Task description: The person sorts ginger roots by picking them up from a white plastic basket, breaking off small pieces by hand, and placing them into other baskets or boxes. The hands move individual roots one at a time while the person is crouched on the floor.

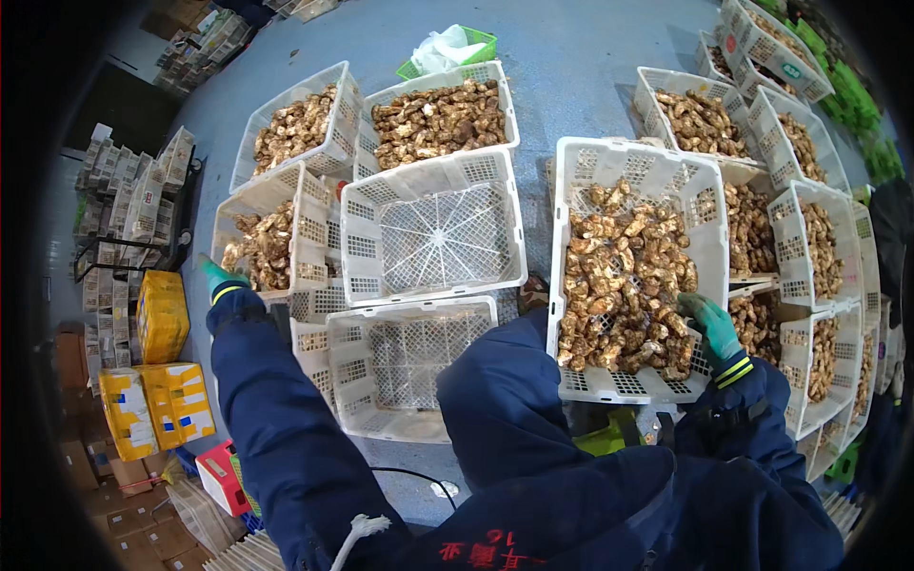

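My left hand (224, 274), in a green glove, is at the near left corner of a white plastic crate (312, 228) with brown mushrooms (265, 249) in it. Its fingers stretch along the outer side, apart from the thumb. On the right, my right hand (714, 325), also gloved in green, reaches over the right side of a white crate (640, 152). Its fingers lie stretched over the mushrooms (619, 285) inside, and nothing shows in its grip. That crate tilts toward me near my knee. Between my hands, an empty white crate (347, 224) stands behind another empty crate (414, 419).
Two mushroom-filled crates, a left one (249, 133) and a right one (509, 100), stand farther back. A green basket (486, 43) holds a white bag. More filled crates (795, 238) are stacked at right. Yellow boxes (162, 319) and a loaded cart (181, 238) stand at left.
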Demonstrator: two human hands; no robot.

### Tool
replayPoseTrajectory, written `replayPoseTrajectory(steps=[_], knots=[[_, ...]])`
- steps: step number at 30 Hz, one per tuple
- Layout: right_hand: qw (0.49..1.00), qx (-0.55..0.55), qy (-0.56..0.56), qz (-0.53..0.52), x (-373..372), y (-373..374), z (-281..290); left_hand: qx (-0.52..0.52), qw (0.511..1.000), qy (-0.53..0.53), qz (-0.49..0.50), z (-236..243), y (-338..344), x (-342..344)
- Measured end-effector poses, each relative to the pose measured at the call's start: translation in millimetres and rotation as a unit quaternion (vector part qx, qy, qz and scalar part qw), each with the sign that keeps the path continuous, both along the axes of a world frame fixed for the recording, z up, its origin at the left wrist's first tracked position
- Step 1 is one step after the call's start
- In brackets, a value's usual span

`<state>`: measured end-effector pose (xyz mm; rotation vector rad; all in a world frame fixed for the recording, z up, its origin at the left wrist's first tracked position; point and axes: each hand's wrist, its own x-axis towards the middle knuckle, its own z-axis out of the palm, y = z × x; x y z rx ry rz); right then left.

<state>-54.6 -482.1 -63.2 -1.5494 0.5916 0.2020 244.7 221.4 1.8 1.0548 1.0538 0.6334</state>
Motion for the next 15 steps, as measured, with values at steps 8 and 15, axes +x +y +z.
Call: replayPoseTrajectory(steps=[8,15], knots=[[0.997,0.005,-0.042,-0.064,20.7,-12.5,17.8,0.003,0.867,-0.079,-0.492,-10.7,-63.5,-76.9],[0.932,-0.23,0.132,0.248,2.4,-34.6,-42.0,-0.099,0.708,-0.247,-0.654,45.6,-320.3,-157.8]])
